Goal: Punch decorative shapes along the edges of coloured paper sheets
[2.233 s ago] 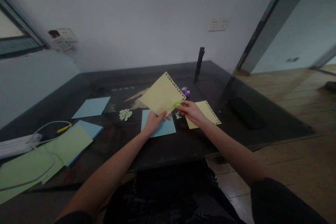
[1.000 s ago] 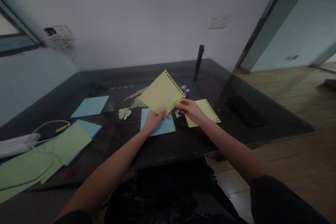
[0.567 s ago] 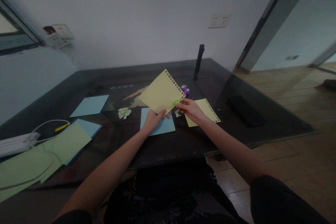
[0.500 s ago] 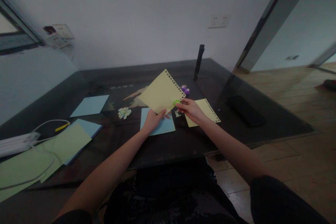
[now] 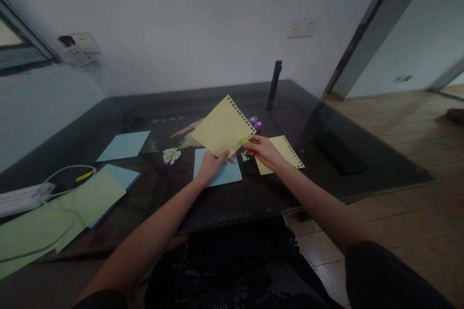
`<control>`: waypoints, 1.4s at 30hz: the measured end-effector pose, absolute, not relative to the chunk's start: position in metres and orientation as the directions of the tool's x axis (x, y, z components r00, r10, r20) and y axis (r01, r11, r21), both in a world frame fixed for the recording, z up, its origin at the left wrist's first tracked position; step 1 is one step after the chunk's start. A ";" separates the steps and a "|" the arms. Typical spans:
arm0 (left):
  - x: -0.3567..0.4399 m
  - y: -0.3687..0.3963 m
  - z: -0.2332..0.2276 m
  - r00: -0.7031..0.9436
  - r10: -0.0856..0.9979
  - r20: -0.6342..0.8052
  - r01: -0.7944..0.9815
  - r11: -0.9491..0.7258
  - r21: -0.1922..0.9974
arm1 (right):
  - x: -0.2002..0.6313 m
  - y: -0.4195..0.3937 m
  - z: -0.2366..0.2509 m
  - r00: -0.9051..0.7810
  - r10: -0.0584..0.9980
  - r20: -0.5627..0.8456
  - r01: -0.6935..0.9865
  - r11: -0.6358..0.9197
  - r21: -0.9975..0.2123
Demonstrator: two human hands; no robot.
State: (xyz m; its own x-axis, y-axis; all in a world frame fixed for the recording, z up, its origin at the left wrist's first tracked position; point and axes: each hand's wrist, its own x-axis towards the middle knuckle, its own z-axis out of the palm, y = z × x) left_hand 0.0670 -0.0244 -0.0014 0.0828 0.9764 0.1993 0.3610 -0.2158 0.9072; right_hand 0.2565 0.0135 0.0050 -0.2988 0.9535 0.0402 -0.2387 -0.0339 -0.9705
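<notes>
Above the middle of the desk [image 5: 108,120], the left hand [image 5: 211,164] pinches the yellow sheet's [image 5: 222,127] lower corner while right-hand fingers [image 5: 253,144] squeeze a green hole punch [image 5: 243,141] on its perforated edge; the next hole probably needs the punch shifted along that edge.

A pale yellow paper sheet [image 5: 223,127], tilted up off the desk, has punched holes along its far-right edge; a small green punch [image 5: 243,141] bites its right corner.

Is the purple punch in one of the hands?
No, the purple punch sits on the table, while the right hand holds a green punch.
</notes>
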 end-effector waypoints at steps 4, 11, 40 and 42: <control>0.068 -0.026 0.001 0.070 0.977 0.199 0.346 -0.211 0.914 | 0.257 0.013 0.006 -0.303 0.952 0.036 -0.233 -0.038 -0.972; 0.069 -0.028 0.004 0.070 0.981 0.181 0.350 -0.194 0.917 | 0.257 0.012 0.008 -0.296 0.954 0.041 -0.241 -0.033 -0.970; 0.069 -0.027 0.003 0.080 0.977 0.198 0.373 -0.214 0.903 | 0.256 0.011 0.011 -0.288 0.957 0.023 -0.243 -0.050 -0.969; 0.069 -0.028 0.005 0.084 0.977 0.198 0.370 -0.215 0.904 | 0.256 0.011 0.010 -0.281 0.959 0.028 -0.245 -0.043 -0.969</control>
State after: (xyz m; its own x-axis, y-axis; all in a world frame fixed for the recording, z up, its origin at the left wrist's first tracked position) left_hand 0.0692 -0.0280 0.0046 0.0840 0.9766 0.1981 0.3698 -0.2151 0.9039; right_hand 0.2560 0.0114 0.0100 -0.2808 0.9594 0.0280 -0.2451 -0.0435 -0.9685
